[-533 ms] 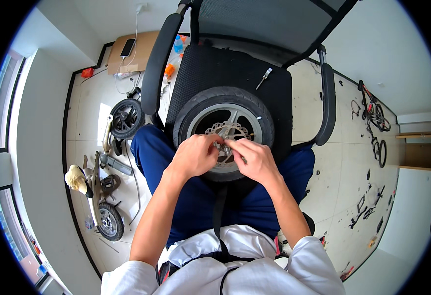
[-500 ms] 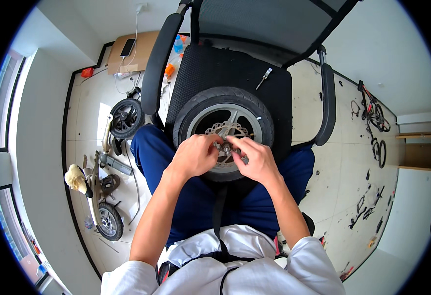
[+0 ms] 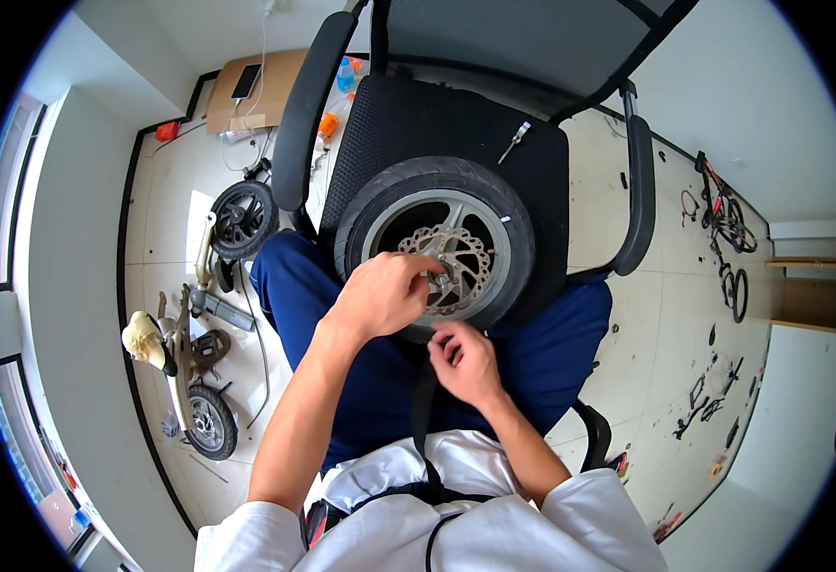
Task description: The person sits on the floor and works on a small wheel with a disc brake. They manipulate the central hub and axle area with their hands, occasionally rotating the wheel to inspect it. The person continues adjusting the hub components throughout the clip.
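A wheel (image 3: 364, 212) with a black tyre, grey spoked rim and silver brake disc (image 3: 475, 250) lies flat on the front of a black chair seat (image 3: 418, 124), against my thighs. My left hand (image 3: 385, 291) reaches over the disc, its fingers pinched at the axle (image 3: 445, 278) in the hub; the hand partly hides it. Beside the tyre's near edge is my right hand (image 3: 466, 362), away from the hub, with fingers curled in. Whatever those fingers hold, if anything, is hidden. Farther up the seat lies a small silver hand tool (image 3: 514, 141) with a thin shaft.
Chair armrests (image 3: 639, 195) flank the wheel. Scooter parts and a small wheel (image 3: 244, 219) lie on the floor at left, near a cardboard sheet (image 3: 275, 91) with a phone (image 3: 245, 82). Bicycle parts (image 3: 723, 214) and loose hardware are scattered at right.
My right hand has left the hub and drawn back toward me, past the tyre's near edge, uncovering the disc. My left hand stays at the hub.
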